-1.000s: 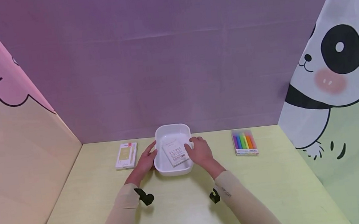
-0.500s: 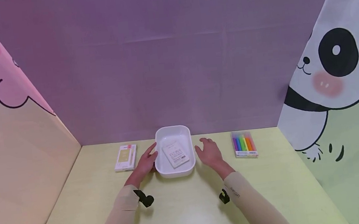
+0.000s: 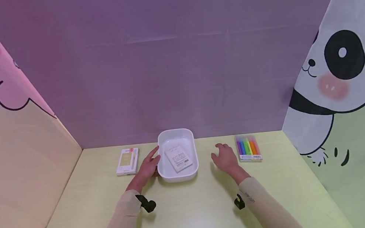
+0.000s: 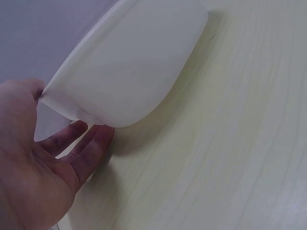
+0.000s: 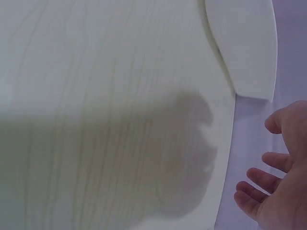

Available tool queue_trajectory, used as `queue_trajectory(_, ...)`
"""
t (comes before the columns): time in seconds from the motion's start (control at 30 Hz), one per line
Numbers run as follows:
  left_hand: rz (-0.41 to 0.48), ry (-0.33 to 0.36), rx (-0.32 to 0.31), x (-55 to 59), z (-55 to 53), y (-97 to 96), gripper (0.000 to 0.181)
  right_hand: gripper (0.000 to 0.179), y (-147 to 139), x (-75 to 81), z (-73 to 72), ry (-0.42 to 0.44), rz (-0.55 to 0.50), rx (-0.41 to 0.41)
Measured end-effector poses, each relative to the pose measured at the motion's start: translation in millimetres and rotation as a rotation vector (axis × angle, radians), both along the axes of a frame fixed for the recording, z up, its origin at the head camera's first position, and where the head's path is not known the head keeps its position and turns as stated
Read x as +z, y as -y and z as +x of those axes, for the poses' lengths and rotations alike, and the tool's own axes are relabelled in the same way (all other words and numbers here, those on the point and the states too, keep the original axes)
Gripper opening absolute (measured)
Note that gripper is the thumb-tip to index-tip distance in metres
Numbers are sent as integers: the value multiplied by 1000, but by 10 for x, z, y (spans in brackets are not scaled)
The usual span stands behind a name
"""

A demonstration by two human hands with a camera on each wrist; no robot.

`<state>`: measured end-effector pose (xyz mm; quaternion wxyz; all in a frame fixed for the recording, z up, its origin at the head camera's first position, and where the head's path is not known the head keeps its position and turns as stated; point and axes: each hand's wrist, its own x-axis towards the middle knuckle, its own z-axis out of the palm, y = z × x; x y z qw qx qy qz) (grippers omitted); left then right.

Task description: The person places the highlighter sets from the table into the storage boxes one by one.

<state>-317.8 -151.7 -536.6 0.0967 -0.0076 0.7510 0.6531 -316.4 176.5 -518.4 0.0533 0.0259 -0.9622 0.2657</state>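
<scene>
A white plastic basin (image 3: 162, 172) stands near the back of the table. Inside it lies a thin white packet (image 3: 178, 158) with printed text and a barcode. My left hand (image 3: 147, 168) holds the basin by its left side. In the left wrist view the thumb is at the rim and the fingers (image 4: 93, 148) touch the outer wall lower down. Between the basin and a clear case of coloured markers (image 3: 248, 148), my right hand (image 3: 226, 158) is over the table, holding nothing. Its fingers (image 5: 264, 179) are spread and slightly bent in the right wrist view.
A white box (image 3: 127, 161) with a gold panel lies left of my left hand. Behind the pale wooden table (image 3: 193, 217) rises a purple wall (image 3: 177, 62). Printed panels flank both sides, the right one bearing a panda (image 3: 341, 64).
My right hand has left the packet and the basin's right side and moved right, toward the markers. The left hand stays on the basin. The packet lies as before.
</scene>
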Motion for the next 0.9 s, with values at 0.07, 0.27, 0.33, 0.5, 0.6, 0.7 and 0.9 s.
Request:
queue_trajectory(0.07,7,2,6,8,3,-1,52,45,-58,-4,-4,-7,1,-5)
queue_trajectory(0.27,15,-1,1,12,5,1,52,43,-247,6,-2,2,30,-6)
queue_trajectory(0.33,12,-1,2,9,-4,6,52,43,-313,3,-1,1,38,-8)
queue_trajectory(0.5,22,0,5,2,-18,12,52,42,-475,-39,9,-26,37,-24)
queue_trajectory(0.6,21,1,4,0,-12,10,53,41,-566,-92,1,-32,59,-45)
queue_trajectory(0.7,21,5,8,6,-4,4,52,39,-636,-122,-1,-36,79,-58)
queue_trajectory(0.9,31,7,13,14,3,-5,51,42,-723,-126,-4,-44,138,-59)
